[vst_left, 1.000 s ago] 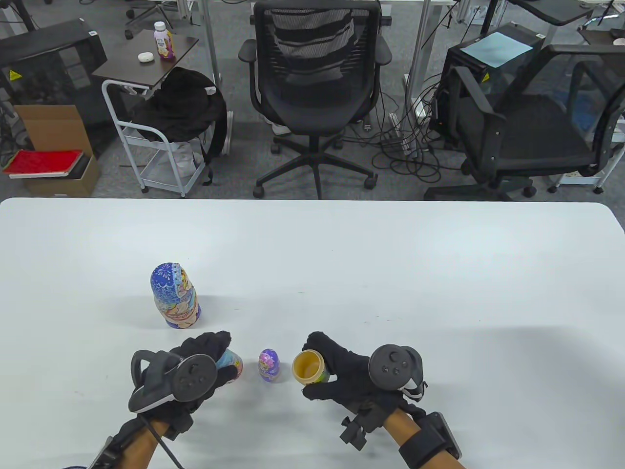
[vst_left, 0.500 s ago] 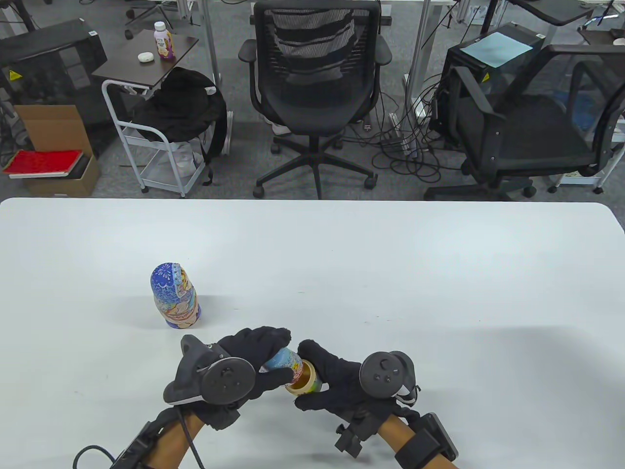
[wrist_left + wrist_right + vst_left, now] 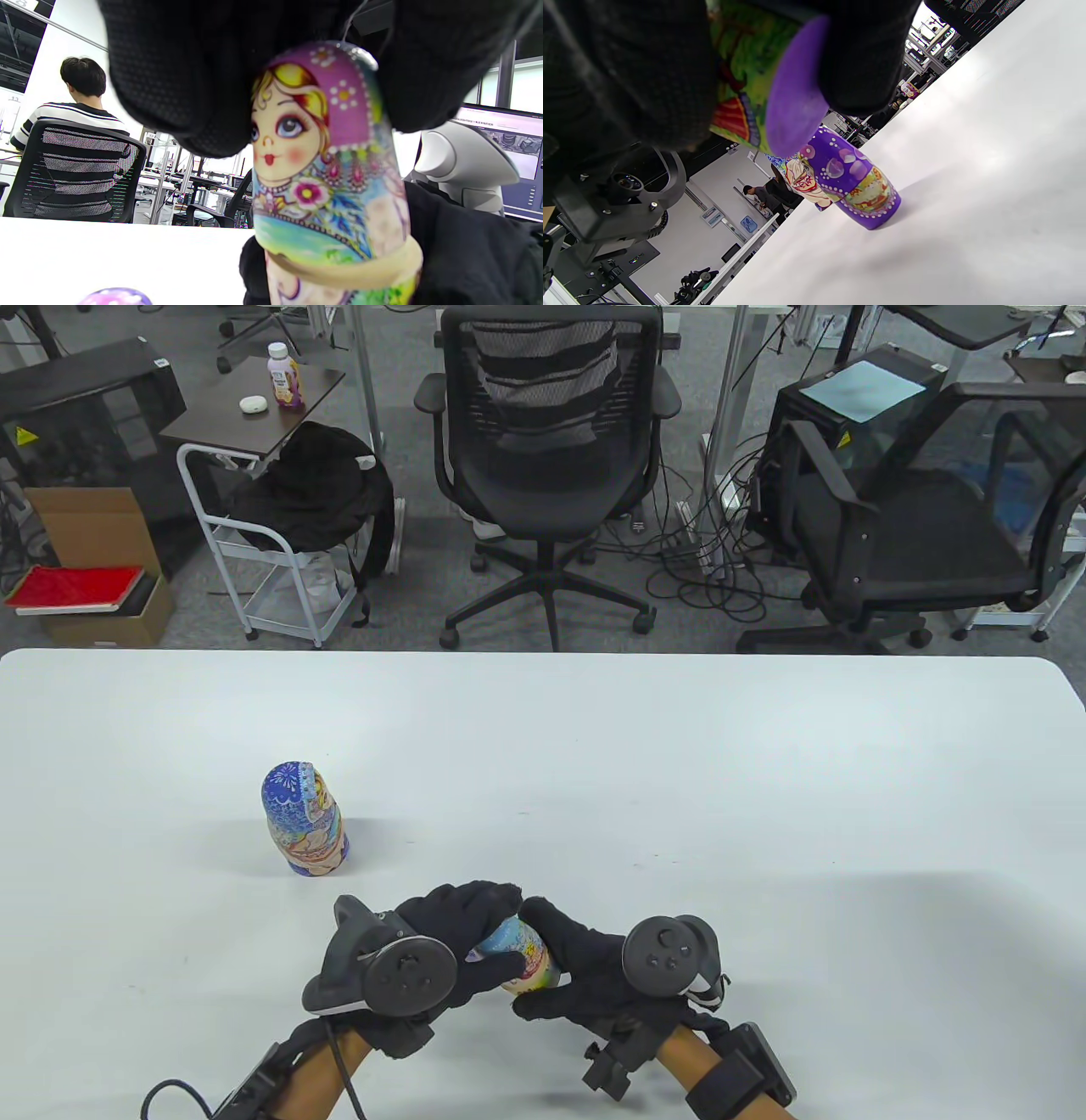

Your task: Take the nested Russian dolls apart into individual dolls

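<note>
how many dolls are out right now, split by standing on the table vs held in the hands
Standing on the table: 2, the large blue doll and the small purple doll, which the table view hides behind the hands.
Held: 1, the mid-size doll, its top half gripped by the left hand and its bottom half by the right hand, the halves pressed together.
Total: 3

text: none legible | bottle [image 3: 284, 375] label: too small to read (possibly printed) | monitor [image 3: 505, 140]: blurred
</note>
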